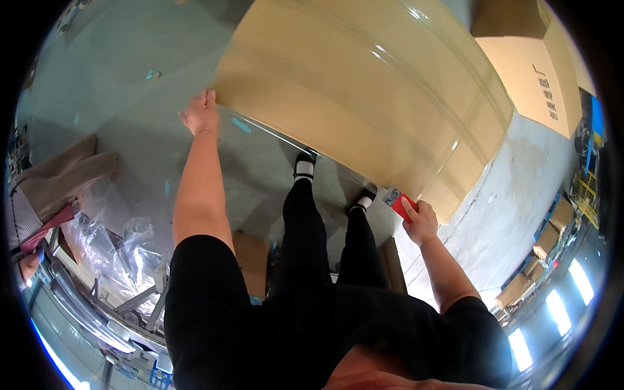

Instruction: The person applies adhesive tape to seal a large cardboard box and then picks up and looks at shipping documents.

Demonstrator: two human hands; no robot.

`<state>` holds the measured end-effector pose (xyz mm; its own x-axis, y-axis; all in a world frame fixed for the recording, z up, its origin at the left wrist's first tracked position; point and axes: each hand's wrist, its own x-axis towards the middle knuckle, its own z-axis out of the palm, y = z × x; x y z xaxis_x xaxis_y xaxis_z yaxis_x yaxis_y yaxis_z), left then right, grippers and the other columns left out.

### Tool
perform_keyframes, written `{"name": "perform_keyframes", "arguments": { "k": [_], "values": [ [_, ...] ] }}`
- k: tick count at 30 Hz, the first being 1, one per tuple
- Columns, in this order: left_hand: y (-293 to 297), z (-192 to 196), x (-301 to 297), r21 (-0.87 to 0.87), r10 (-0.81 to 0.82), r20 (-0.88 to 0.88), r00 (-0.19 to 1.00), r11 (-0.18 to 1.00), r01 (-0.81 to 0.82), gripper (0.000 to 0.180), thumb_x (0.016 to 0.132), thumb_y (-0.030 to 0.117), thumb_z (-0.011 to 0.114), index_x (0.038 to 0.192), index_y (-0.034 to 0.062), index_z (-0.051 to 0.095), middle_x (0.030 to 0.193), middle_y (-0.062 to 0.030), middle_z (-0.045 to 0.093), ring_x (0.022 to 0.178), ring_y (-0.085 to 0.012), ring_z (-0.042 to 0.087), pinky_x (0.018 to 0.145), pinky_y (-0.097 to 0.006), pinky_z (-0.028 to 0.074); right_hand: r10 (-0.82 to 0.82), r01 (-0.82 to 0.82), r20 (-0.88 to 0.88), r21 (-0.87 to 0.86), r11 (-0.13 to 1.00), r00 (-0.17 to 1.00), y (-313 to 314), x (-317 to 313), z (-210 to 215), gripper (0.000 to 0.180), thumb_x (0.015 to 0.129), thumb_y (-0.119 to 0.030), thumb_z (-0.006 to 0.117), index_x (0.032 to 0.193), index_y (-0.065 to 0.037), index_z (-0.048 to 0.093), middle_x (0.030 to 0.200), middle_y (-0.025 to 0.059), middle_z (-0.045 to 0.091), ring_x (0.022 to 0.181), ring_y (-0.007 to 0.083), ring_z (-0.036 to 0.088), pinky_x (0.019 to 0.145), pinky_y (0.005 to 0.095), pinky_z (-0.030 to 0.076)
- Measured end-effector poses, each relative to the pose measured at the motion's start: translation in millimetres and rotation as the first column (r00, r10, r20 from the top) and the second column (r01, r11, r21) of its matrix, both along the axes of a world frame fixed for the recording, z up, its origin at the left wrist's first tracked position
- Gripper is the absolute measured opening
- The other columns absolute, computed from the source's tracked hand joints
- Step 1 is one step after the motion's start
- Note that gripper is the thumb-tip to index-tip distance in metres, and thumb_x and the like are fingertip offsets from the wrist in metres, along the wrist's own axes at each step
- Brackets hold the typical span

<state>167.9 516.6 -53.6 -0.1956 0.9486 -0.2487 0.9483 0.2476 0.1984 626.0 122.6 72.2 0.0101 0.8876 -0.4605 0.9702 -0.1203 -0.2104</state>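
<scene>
A large brown cardboard sheet (338, 84) fills the upper middle, with glossy clear strips across it. My left hand (201, 112) is closed at its left corner, fingertips pinching the edge. My right hand (421, 222) is wrapped round a red tape dispenser (401, 203) with a grey end, at the sheet's near right edge. A shiny clear strip (276, 132) runs along the near edge between my hands. Both of my feet stand on the floor just below that edge.
An open cardboard box (536, 75) stands at the far right. Clear plastic wrap (123, 253) and brown cloth (58, 175) lie at the left. A smaller carton (250, 263) sits beside my legs. More boxes (549, 227) line the right side. Blue scraps dot the grey floor (130, 123).
</scene>
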Motion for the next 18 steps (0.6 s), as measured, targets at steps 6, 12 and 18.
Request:
{"name": "perform_keyframes", "arguments": {
  "k": [6, 12, 18],
  "values": [
    [-103.2, -18.1, 99.4, 0.096, -0.173, -0.376, 0.910, 0.970, 0.224, 0.067, 0.098, 0.048, 0.032, 0.147, 0.0038, 0.023, 0.156, -0.0131, 0.017, 0.144, -0.0320, 0.014, 0.115, -0.053, 0.010, -0.032, 0.031, 0.009, 0.079, 0.996, 0.999, -23.5, 11.4, -7.7, 0.066, 0.065, -0.016, 0.071, 0.129, -0.025, 0.057, 0.102, 0.0108, 0.055, 0.090, 0.0308, 0.055, 0.077, 0.0417, 0.048],
    [-225.2, 4.6, 214.8, -0.052, -0.461, -0.170, 0.871, 0.887, 0.459, 0.077, 0.096, 0.049, 0.038, 0.150, 0.0000, 0.014, 0.159, -0.0156, 0.003, 0.147, -0.0323, -0.001, 0.116, -0.054, 0.006, -0.040, 0.041, -0.017, 0.064, 0.997, 0.999, -41.5, 38.6, -1.4, 0.066, 0.068, -0.017, 0.071, 0.131, -0.026, 0.055, 0.103, 0.0110, 0.054, 0.092, 0.0309, 0.054, 0.079, 0.0403, 0.047],
    [-227.9, 27.8, 237.2, -0.250, -0.483, -0.302, 0.822, 0.872, 0.421, 0.076, 0.098, 0.051, 0.029, 0.151, 0.0019, 0.005, 0.160, -0.0124, -0.007, 0.147, -0.0273, -0.007, 0.117, -0.050, 0.001, -0.130, 0.133, 0.041, -0.085, 0.987, 0.991, -179.3, 177.0, 2.5, 0.066, 0.071, -0.016, 0.068, 0.133, -0.031, 0.053, 0.100, 0.0091, 0.054, 0.092, 0.0302, 0.053, 0.081, 0.0403, 0.046]
  ]
}}
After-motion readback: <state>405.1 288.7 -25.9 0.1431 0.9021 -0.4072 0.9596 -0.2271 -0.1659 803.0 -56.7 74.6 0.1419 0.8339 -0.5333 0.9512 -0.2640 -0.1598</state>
